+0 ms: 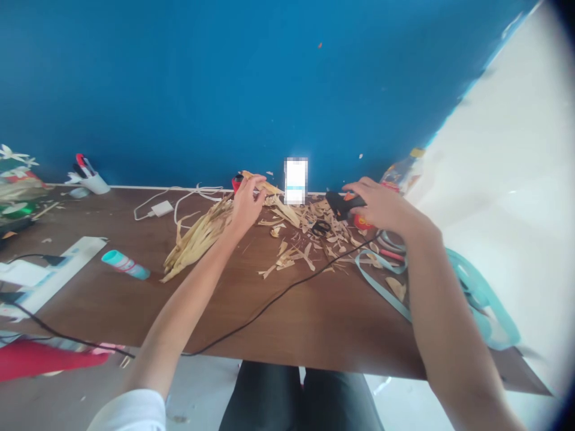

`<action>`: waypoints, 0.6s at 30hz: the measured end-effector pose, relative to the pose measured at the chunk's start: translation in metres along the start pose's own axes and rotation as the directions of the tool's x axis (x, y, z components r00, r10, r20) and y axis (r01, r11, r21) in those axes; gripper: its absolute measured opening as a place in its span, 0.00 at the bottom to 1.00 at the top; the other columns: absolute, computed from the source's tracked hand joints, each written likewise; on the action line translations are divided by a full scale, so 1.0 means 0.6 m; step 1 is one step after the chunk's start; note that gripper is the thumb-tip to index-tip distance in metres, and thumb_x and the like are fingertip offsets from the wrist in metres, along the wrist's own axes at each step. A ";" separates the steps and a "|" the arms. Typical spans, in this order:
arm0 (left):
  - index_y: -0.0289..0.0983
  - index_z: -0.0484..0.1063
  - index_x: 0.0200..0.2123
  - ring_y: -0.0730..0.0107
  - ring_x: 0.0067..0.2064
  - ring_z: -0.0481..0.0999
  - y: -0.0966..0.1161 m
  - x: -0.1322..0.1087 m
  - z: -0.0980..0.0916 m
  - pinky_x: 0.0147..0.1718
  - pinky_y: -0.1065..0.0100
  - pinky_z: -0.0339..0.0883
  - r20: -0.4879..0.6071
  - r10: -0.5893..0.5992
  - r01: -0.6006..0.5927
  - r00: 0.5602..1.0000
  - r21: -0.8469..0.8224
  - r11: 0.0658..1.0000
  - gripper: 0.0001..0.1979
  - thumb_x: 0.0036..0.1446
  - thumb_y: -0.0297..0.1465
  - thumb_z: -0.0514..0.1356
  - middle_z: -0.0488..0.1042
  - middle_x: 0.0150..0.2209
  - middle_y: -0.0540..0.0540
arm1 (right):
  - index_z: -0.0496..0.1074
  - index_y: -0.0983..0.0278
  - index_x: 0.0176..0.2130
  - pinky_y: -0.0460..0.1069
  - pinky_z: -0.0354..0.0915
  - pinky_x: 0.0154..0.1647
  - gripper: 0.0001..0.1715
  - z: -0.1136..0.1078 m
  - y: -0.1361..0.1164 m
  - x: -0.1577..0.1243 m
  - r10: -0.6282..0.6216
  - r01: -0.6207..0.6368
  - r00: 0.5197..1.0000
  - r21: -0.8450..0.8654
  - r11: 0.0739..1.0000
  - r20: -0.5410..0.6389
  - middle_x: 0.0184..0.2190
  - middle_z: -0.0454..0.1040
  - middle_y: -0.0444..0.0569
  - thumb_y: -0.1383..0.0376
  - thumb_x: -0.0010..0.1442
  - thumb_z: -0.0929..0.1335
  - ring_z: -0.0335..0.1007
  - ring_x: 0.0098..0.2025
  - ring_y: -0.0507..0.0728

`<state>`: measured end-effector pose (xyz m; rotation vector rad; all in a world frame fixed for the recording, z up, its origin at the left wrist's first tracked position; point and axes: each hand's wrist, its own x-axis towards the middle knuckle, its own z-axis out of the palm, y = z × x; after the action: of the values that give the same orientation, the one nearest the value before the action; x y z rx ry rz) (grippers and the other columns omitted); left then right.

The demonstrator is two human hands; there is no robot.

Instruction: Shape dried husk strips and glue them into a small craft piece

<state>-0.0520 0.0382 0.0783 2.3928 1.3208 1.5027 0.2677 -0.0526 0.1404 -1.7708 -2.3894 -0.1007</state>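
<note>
My left hand (247, 203) is at the back of the table near the wall, its fingers closed on a pale yellow piece of dried husk (271, 186). Under and beside that wrist lies a bundle of long dried husks (197, 239). My right hand (375, 200) grips a black corded glue gun (342, 205) with an orange part by the fingers. Its black cord (287, 291) crosses the table toward the left. Between my hands are loose husk scraps (294, 254) and black-handled scissors (321, 228). A round red object (362, 221) sits below my right hand, partly hidden.
A phone (295, 181) with a bright screen leans on the blue wall. At left are a power strip (67, 272), a light blue tube (124, 264), a white charger (160, 208) and a pen cup (96, 183). Light blue ribbon (381, 290) lies at right.
</note>
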 end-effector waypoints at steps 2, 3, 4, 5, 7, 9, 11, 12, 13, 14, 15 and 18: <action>0.38 0.66 0.51 0.64 0.45 0.73 -0.004 -0.003 0.009 0.46 0.63 0.67 0.004 -0.023 0.023 1.000 -0.032 0.999 0.16 0.59 0.32 0.54 0.70 0.50 0.41 | 0.55 0.57 0.62 0.56 0.64 0.47 0.30 -0.011 0.003 -0.007 0.045 -0.045 0.999 0.005 0.999 0.000 0.56 0.62 0.54 0.59 0.61 0.60 0.67 0.49 0.65; 0.38 0.65 0.51 0.66 0.42 0.73 -0.006 -0.006 0.014 0.44 0.64 0.68 0.013 -0.039 0.040 0.999 -0.053 0.998 0.17 0.59 0.32 0.54 0.70 0.50 0.41 | 0.56 0.59 0.62 0.56 0.64 0.49 0.30 -0.016 0.004 -0.010 0.063 -0.063 0.998 0.009 0.998 0.012 0.55 0.62 0.56 0.59 0.62 0.60 0.67 0.50 0.65; 0.38 0.65 0.52 0.67 0.41 0.74 -0.009 -0.008 0.019 0.42 0.65 0.69 0.024 -0.055 0.057 0.998 -0.073 0.996 0.17 0.59 0.33 0.54 0.70 0.50 0.41 | 0.57 0.61 0.62 0.56 0.63 0.50 0.30 -0.020 0.005 -0.012 0.078 -0.078 0.997 0.015 0.997 0.029 0.55 0.61 0.57 0.58 0.62 0.59 0.66 0.51 0.66; 0.38 0.64 0.52 0.68 0.39 0.74 -0.010 -0.011 0.025 0.40 0.65 0.69 0.028 -0.075 0.077 0.997 -0.089 0.993 0.18 0.59 0.33 0.55 0.69 0.51 0.41 | 0.57 0.63 0.62 0.56 0.62 0.52 0.30 -0.022 0.006 -0.014 0.090 -0.091 0.995 0.021 0.996 0.049 0.55 0.61 0.58 0.58 0.62 0.59 0.65 0.52 0.66; 0.38 0.64 0.52 0.70 0.37 0.74 -0.011 -0.019 0.035 0.40 0.66 0.69 0.020 -0.115 0.117 0.993 -0.107 0.987 0.18 0.58 0.33 0.55 0.69 0.51 0.41 | 0.56 0.64 0.62 0.56 0.61 0.53 0.31 -0.025 0.009 -0.017 0.113 -0.116 0.990 0.031 0.993 0.079 0.55 0.61 0.59 0.57 0.63 0.58 0.64 0.53 0.67; 0.38 0.64 0.52 0.70 0.36 0.73 -0.009 -0.028 0.045 0.40 0.65 0.69 0.014 -0.153 0.153 0.988 -0.109 0.982 0.18 0.58 0.33 0.55 0.69 0.51 0.40 | 0.53 0.64 0.64 0.56 0.61 0.53 0.32 -0.025 0.014 -0.019 0.138 -0.141 0.988 0.033 0.989 0.073 0.56 0.59 0.59 0.57 0.64 0.58 0.64 0.53 0.67; 0.37 0.64 0.52 0.70 0.35 0.73 -0.006 -0.036 0.052 0.42 0.64 0.68 0.011 -0.182 0.182 0.983 -0.105 0.978 0.18 0.59 0.34 0.55 0.69 0.51 0.40 | 0.52 0.65 0.64 0.56 0.61 0.51 0.32 -0.025 0.022 -0.021 0.164 -0.165 0.986 0.025 0.986 0.040 0.56 0.58 0.61 0.57 0.64 0.57 0.65 0.51 0.67; 0.38 0.64 0.52 0.70 0.35 0.73 -0.005 -0.040 0.055 0.43 0.64 0.68 0.017 -0.190 0.191 0.982 -0.109 0.976 0.18 0.59 0.34 0.54 0.68 0.51 0.40 | 0.53 0.65 0.64 0.56 0.61 0.51 0.31 -0.026 0.027 -0.022 0.172 -0.172 0.985 0.018 0.985 0.019 0.56 0.58 0.61 0.57 0.64 0.57 0.66 0.50 0.67; 0.38 0.64 0.52 0.70 0.35 0.73 -0.004 -0.043 0.058 0.43 0.63 0.68 0.025 -0.197 0.199 0.980 -0.112 0.974 0.18 0.59 0.34 0.54 0.68 0.51 0.40 | 0.55 0.65 0.63 0.56 0.61 0.50 0.30 -0.028 0.032 -0.024 0.179 -0.179 0.984 0.011 0.984 -0.005 0.56 0.59 0.62 0.58 0.64 0.57 0.66 0.49 0.66; 0.38 0.64 0.52 0.70 0.35 0.73 -0.003 -0.046 0.061 0.44 0.63 0.68 0.032 -0.203 0.205 0.979 -0.115 0.972 0.18 0.59 0.34 0.54 0.68 0.51 0.40 | 0.57 0.65 0.61 0.56 0.61 0.50 0.29 -0.030 0.036 -0.026 0.183 -0.183 0.983 0.005 0.983 -0.027 0.55 0.59 0.62 0.58 0.64 0.58 0.66 0.49 0.66; 0.37 0.64 0.52 0.70 0.36 0.73 -0.004 -0.048 0.064 0.44 0.63 0.67 0.036 -0.208 0.211 0.977 -0.117 0.970 0.18 0.59 0.34 0.54 0.68 0.51 0.40 | 0.59 0.65 0.60 0.56 0.60 0.51 0.28 -0.033 0.040 -0.029 0.190 -0.190 0.980 0.003 0.982 -0.050 0.55 0.59 0.62 0.59 0.64 0.57 0.66 0.49 0.66; 0.37 0.64 0.51 0.68 0.37 0.73 -0.006 -0.055 0.073 0.46 0.62 0.67 0.039 -0.215 0.218 0.976 -0.117 0.969 0.17 0.59 0.35 0.54 0.68 0.50 0.40 | 0.62 0.64 0.57 0.56 0.59 0.53 0.25 -0.046 0.045 -0.040 0.250 -0.249 0.961 0.024 0.968 -0.114 0.55 0.60 0.60 0.58 0.65 0.57 0.65 0.51 0.65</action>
<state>-0.0274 0.0358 0.0294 2.1108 1.3895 1.4422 0.3030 -0.0713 0.1625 -1.9863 -2.0654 -0.1552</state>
